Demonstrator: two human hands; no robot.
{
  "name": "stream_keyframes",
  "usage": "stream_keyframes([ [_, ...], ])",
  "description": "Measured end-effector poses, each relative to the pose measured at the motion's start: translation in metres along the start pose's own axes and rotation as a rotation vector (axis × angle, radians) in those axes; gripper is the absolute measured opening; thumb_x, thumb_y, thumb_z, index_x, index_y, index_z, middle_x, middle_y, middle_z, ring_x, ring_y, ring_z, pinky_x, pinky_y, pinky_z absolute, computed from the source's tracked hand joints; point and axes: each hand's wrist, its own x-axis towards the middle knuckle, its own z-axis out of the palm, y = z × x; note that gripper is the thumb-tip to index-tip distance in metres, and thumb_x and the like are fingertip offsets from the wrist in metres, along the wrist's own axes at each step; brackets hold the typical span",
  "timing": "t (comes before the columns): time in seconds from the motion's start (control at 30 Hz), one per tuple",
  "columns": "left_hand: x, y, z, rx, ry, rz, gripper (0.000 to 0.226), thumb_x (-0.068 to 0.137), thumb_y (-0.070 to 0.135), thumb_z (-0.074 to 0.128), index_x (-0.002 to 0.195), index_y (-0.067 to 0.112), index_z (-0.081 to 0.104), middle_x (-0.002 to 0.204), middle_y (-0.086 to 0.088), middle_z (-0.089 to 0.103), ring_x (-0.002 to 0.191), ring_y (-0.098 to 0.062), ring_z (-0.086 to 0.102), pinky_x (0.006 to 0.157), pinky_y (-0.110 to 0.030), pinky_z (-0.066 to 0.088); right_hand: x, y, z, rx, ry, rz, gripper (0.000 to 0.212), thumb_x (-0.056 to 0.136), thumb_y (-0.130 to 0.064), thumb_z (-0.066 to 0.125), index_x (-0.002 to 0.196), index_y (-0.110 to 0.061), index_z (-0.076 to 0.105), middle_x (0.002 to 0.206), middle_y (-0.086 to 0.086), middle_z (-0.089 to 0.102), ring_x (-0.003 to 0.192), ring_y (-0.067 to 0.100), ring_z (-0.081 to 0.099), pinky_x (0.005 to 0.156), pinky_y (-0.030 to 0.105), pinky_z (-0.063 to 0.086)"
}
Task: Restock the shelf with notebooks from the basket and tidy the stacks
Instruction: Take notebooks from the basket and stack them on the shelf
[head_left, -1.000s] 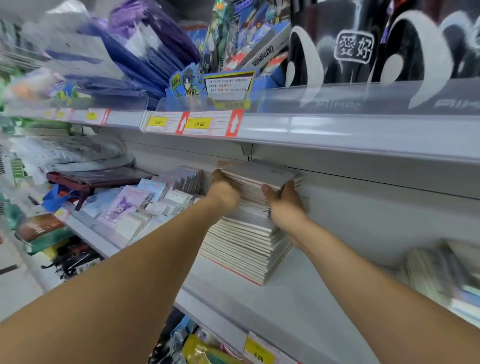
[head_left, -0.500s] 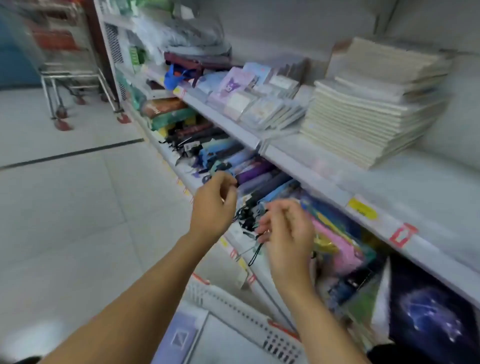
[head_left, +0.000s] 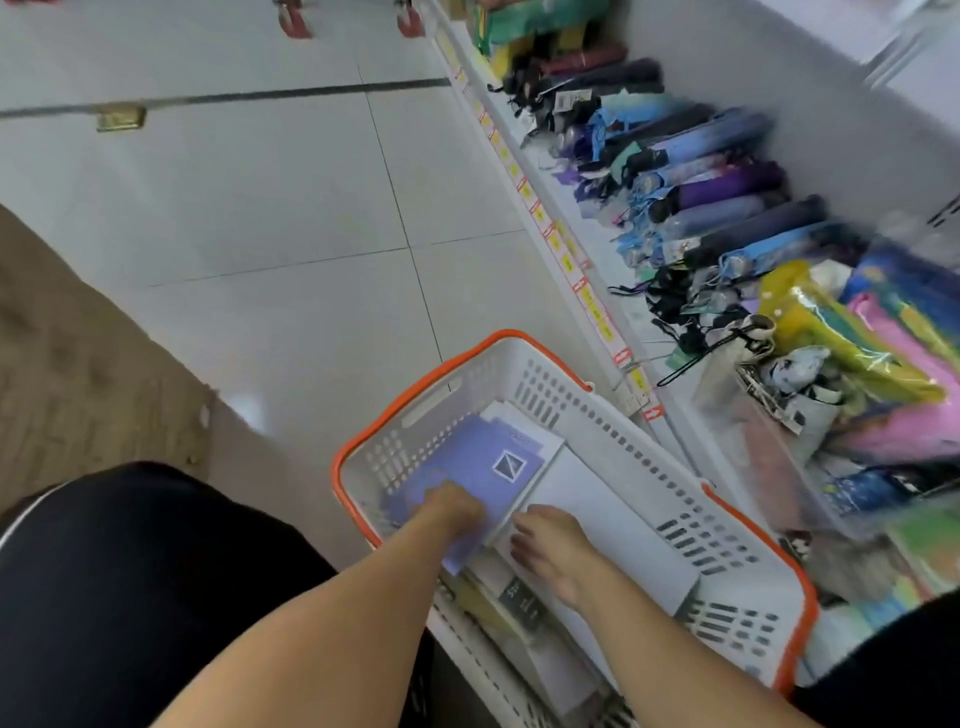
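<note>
Hands, off the shelf stack, now on flat notebooks (head_left: 488, 467) in perforated plastic basket (head_left: 613, 415).

Person, bare forearms, dark clothing.
Both arms bare to past the elbow, no sleeves in view, no watch or rings seen. Left hand (head_left: 453, 512) and right hand (head_left: 551, 545) ungloved. Black garment (head_left: 135, 587) over the lap lower left, thin white piping along its edge; more black cloth at lower right corner.
</note>
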Motion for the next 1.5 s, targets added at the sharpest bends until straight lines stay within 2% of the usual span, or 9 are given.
stream_keyframes([
  [0.4, 0.014, 0.003, 0.009, 0.343, -0.098, 0.073, 0.039, 0.103, 0.011, 0.037, 0.138, 0.002, 0.05, 0.145, -0.016, 0.047, 0.128, -0.031, 0.047, 0.106, -0.037, 0.039, 0.023, 0.008, 0.03, 0.108, 0.189, 0.1, 0.013, 0.069, -0.004, 0.076, 0.077, 0.004, 0.073, 0.076, 0.022, 0.072, 0.071, 0.034, 0.071, 0.074, 0.054, 0.061],
  [0.53, 0.013, -0.005, 0.003, 0.549, -0.049, -0.073, 0.05, 0.107, 0.027, 0.028, 0.151, 0.003, 0.026, 0.16, -0.015, 0.02, 0.147, -0.033, 0.019, 0.117, -0.039, 0.024, 0.024, 0.007, 0.031, 0.179, 0.175, 0.13, 0.01, 0.081, 0.009, 0.064, 0.073, 0.002, 0.065, 0.064, 0.016, 0.066, 0.054, 0.026, 0.06, 0.051, 0.03, 0.056],
  [0.67, 0.016, -0.007, 0.008, 0.604, -0.101, 0.01, 0.061, 0.1, 0.049, 0.042, 0.146, 0.009, 0.037, 0.151, -0.012, 0.039, 0.138, -0.032, 0.038, 0.112, -0.046, 0.03, 0.029, 0.01, 0.03, 0.148, 0.14, 0.134, 0.015, 0.076, 0.004, 0.076, 0.071, 0.0, 0.063, 0.047, 0.007, 0.059, 0.038, 0.015, 0.051, 0.038, 0.02, 0.045],
  [0.8, 0.014, -0.003, 0.015, 0.493, -0.084, -0.067, 0.055, 0.103, 0.045, 0.032, 0.148, 0.015, 0.036, 0.154, -0.008, 0.036, 0.139, -0.029, 0.036, 0.113, -0.04, 0.029, 0.027, 0.019, 0.035, -0.185, 0.191, 0.043, 0.03, 0.064, -0.028, 0.086, 0.073, -0.006, 0.07, 0.064, 0.01, 0.066, 0.05, 0.021, 0.056, 0.052, 0.029, 0.049],
  [0.93, 0.014, 0.001, 0.01, 0.722, -0.195, -0.073, 0.052, 0.081, 0.042, 0.064, 0.131, 0.026, 0.057, 0.137, 0.0, 0.054, 0.126, -0.028, 0.049, 0.099, -0.041, 0.04, 0.025, 0.017, 0.035, -0.372, 0.359, -0.234, 0.044, 0.076, -0.033, 0.081, 0.108, -0.012, 0.06, 0.101, 0.008, 0.062, 0.095, 0.026, 0.062, 0.084, 0.036, 0.052],
  [1.1, 0.013, -0.013, 0.006, 0.278, -0.107, -0.164, 0.046, 0.096, 0.009, 0.048, 0.142, 0.006, 0.045, 0.142, -0.012, 0.049, 0.13, -0.029, 0.049, 0.105, -0.037, 0.044, 0.027, 0.003, 0.027, -0.198, 0.181, -0.17, 0.032, 0.09, -0.021, 0.07, 0.065, -0.014, 0.051, 0.058, 0.002, 0.049, 0.049, 0.015, 0.04, 0.049, 0.025, 0.033],
  [1.2, 0.02, -0.021, 0.008, 0.185, -0.037, -0.155, 0.044, 0.1, 0.01, 0.04, 0.144, 0.007, 0.041, 0.149, -0.013, 0.041, 0.137, -0.027, 0.041, 0.104, -0.031, 0.039, 0.033, 0.008, 0.024, -0.241, 0.158, -0.153, 0.036, 0.094, -0.015, 0.064, 0.062, -0.013, 0.05, 0.056, 0.002, 0.045, 0.051, 0.016, 0.038, 0.053, 0.025, 0.034],
  [1.4, 0.025, -0.011, -0.005, -0.27, 0.393, -0.095, 0.057, 0.087, 0.02, 0.055, 0.142, 0.011, 0.042, 0.142, -0.014, 0.042, 0.13, -0.035, 0.046, 0.109, -0.039, 0.04, 0.038, 0.003, -0.005, -0.072, 0.659, -0.055, 0.032, 0.099, -0.009, 0.046, 0.126, 0.008, 0.054, 0.129, 0.029, 0.058, 0.117, 0.043, 0.058, 0.093, 0.044, 0.047],
  [1.5, 0.033, -0.002, -0.018, -0.241, 0.332, -0.105, 0.059, 0.088, 0.019, 0.054, 0.142, 0.002, 0.038, 0.141, -0.018, 0.047, 0.13, -0.035, 0.046, 0.108, -0.04, 0.039, 0.04, 0.006, -0.035, -0.004, 0.697, -0.001, 0.032, 0.098, -0.005, 0.043, 0.129, 0.005, 0.049, 0.132, 0.027, 0.054, 0.116, 0.042, 0.058, 0.086, 0.043, 0.048],
])
